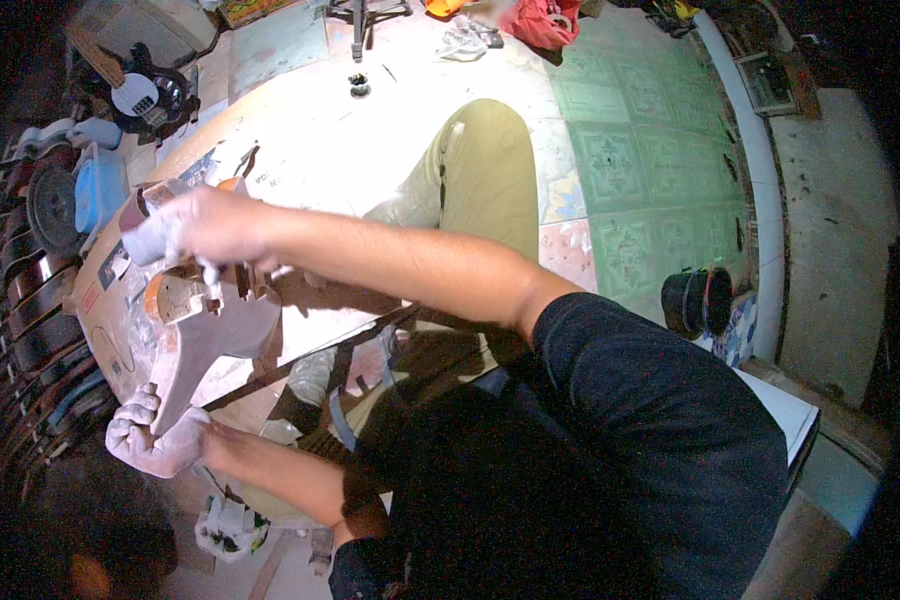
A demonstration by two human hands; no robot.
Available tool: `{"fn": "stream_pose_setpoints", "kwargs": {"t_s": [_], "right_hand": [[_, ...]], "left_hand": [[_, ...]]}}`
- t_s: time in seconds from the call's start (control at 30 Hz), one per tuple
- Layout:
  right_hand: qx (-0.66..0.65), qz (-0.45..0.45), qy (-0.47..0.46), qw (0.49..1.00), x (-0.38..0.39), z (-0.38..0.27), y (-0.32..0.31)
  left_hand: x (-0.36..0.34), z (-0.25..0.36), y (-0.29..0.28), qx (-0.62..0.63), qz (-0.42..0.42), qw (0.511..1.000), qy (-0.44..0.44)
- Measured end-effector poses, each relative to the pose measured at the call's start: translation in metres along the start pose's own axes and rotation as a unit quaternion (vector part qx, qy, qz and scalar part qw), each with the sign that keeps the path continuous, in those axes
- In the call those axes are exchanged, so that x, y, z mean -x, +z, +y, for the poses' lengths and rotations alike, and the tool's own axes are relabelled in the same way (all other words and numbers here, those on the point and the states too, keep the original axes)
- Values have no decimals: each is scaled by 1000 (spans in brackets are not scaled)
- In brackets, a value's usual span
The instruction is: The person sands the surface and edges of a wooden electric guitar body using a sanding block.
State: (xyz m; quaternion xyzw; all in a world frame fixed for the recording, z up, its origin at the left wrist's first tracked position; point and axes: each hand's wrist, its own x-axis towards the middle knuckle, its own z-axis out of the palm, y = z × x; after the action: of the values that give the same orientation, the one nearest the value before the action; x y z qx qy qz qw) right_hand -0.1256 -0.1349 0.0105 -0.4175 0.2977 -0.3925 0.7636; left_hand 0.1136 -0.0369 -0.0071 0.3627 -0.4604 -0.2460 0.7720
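Observation:
A pale, dust-covered wooden piece (225, 330), shaped like an electric guitar body with cutouts and an orange-brown edge, lies tilted at the left. My left hand (160, 440), white with dust or a thin covering, is closed around its narrow near end. Over its far end is my right hand (210, 225), blurred by motion, with whitish fingers curled together. Against those fingers shows a reddish-brown sheet (135, 207), perhaps sandpaper; what exactly the hand grips is hidden.
A blue plastic container (100, 187) stands left of the work. Beyond it lies a black guitar-like instrument (135, 95). My bent knee (485, 150) rises at the centre. A black bucket (697, 302) sits on the right, near green floor tiles (620, 165). A red cloth or bag (542, 22) lies far off.

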Motion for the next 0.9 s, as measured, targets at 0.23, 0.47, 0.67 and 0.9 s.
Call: {"fn": "stream_pose_setpoints", "kwargs": {"t_s": [0.23,0.47,0.67,0.9], "right_hand": [[404,-76,-287,865,69,47,10],[554,-92,-176,809,82,37,28],[541,-77,-182,817,78,28,34],[551,-84,-140,819,78,38,36]], "left_hand": [[18,3,42,-149,36,980,127],[50,10,46,-70,4,997,17],[73,18,57,-133,15,991,-27],[61,22,64,-137,70,983,-101]]}}
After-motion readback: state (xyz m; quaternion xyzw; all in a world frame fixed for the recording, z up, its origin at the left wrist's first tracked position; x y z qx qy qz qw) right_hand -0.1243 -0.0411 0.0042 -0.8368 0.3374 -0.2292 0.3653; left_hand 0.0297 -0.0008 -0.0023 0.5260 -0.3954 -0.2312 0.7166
